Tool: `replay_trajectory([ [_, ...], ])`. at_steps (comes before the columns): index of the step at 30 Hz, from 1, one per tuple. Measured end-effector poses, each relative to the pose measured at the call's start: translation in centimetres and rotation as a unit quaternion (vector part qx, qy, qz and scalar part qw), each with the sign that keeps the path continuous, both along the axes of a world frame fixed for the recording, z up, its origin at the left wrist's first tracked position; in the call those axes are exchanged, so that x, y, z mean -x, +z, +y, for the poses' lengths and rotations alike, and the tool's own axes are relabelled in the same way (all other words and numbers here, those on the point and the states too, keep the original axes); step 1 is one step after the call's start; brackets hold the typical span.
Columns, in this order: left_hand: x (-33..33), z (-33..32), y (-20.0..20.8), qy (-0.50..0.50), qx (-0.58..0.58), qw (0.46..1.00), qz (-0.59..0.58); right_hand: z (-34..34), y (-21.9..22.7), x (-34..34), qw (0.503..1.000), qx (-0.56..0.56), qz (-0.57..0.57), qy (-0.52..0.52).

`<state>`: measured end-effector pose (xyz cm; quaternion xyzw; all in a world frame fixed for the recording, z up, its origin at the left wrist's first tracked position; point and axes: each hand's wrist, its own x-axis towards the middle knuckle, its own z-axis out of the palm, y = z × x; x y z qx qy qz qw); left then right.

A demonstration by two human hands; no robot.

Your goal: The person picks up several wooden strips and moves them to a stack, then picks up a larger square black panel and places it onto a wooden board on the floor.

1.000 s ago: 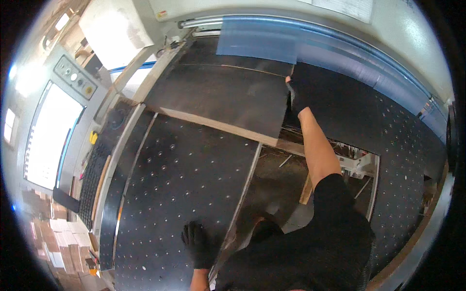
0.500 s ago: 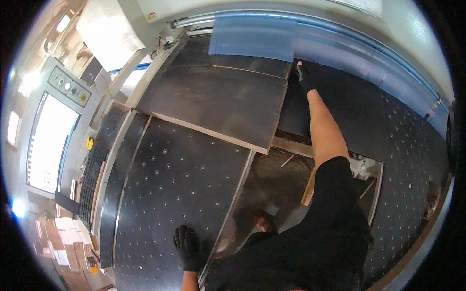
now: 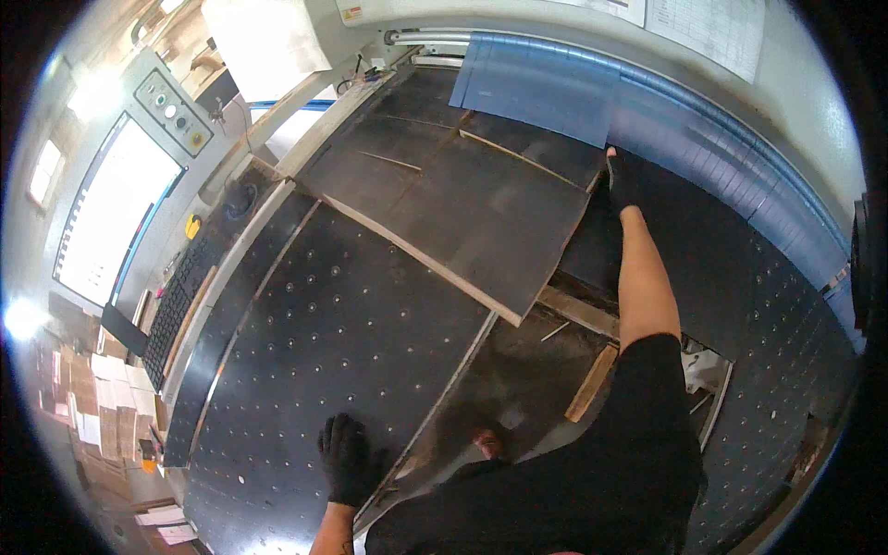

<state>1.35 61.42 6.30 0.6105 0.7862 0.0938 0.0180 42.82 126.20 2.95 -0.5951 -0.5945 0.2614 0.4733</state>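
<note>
A dark, smooth panel (image 3: 462, 208), split by several cut lines, lies across the machine bed, its pale front edge facing me. My right hand (image 3: 622, 183), in a black glove with a bare fingertip showing, reaches to the panel's far right corner. It touches or nearly touches the side edge there, stretched out, though some fingers are hidden. My left hand (image 3: 350, 462), gloved in black, rests with spread fingers on the dark table (image 3: 361, 324) dotted with small round studs. A thin strip (image 3: 390, 161) and a longer pale strip (image 3: 523, 157) show among the panel's pieces.
A blue strip curtain (image 3: 536, 88) hangs along the machine behind the panel. Between the studded tables is a gap showing the floor (image 3: 518, 370) and a wooden offcut (image 3: 590, 384). Left are a screen (image 3: 116, 208), keyboard (image 3: 176, 310) and button panel (image 3: 174, 111).
The view has shifted, putting the scene lower and further right. Gaps and strips now show between the panel's pieces. My right hand stays by the far corner, my left on the table.
</note>
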Motion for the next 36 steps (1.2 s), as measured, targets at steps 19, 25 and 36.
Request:
replay_trajectory([
  [19, -11.4, 22.4, -6.9, 0.08, -0.108, 0.656, -0.743, -6.7, 0.7, -3.8, 0.963, -0.171, 0.066, 0.196],
  [25, -11.3, 17.1, -10.0, 0.011, -0.192, 0.761, -0.62, -16.8, -1.0, -5.9, 0.98, -0.118, 0.006, 0.159],
  [36, -9.7, -2.5, -1.6, 0.219, -0.172, 0.567, -0.775, -32.1, 0.4, 1.6, 0.922, 0.176, 0.224, 0.264],
])
